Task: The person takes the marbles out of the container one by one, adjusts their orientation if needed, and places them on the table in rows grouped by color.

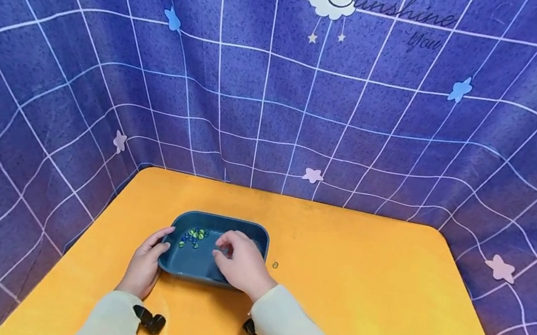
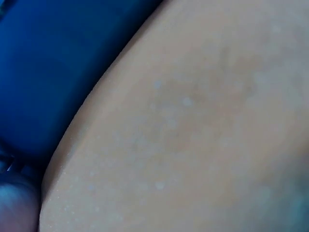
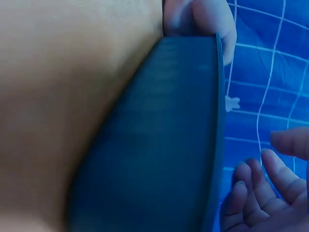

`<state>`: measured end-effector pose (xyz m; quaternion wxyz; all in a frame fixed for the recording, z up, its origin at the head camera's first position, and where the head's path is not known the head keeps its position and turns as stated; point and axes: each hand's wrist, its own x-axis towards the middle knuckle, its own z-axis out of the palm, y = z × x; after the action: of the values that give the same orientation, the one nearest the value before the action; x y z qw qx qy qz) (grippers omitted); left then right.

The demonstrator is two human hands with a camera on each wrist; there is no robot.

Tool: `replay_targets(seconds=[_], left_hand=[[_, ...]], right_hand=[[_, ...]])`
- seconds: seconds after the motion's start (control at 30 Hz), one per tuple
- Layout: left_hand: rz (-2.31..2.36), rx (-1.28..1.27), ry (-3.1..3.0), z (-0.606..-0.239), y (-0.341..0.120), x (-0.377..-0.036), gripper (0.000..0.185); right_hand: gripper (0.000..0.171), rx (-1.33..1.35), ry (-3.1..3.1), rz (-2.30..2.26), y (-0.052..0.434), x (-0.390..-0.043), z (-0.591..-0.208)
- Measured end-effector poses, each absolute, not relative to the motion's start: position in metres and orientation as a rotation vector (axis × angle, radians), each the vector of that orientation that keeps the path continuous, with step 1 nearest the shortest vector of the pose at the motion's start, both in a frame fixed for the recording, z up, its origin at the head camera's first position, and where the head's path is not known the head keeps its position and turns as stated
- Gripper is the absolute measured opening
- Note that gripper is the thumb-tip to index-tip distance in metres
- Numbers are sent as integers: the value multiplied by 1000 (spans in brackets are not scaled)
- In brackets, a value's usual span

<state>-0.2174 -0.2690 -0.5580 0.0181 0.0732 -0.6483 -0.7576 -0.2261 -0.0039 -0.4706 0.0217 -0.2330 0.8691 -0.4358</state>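
A dark teal tray sits on the orange table, near its middle. Several small green and blue beads lie in the tray's far left part. My left hand grips the tray's left rim, thumb hooked over the edge. My right hand hovers over the tray's right half with fingers loosely bent downward. The right wrist view shows the tray's outer wall up close and my right hand's fingers spread apart, nothing between them. The left wrist view is a blur of table and blue.
One stray bead lies on the table just right of the tray. A purple checked cloth with stars hangs behind and around the table. Black wrist mounts sit at both cuffs.
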Motion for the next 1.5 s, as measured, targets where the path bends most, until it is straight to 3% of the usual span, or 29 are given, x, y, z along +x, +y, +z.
replay_targets(seconds=[0.77,1.5], left_hand=[[-2385,201,-1969,-556,-269,-219,46],[-2403,191,-1943,-560,-269,-217,46]], right_hand=[[18,-695,2578,-1268,-60,-255,-455],[45,-540,2681,-951,-83,-267,-502]])
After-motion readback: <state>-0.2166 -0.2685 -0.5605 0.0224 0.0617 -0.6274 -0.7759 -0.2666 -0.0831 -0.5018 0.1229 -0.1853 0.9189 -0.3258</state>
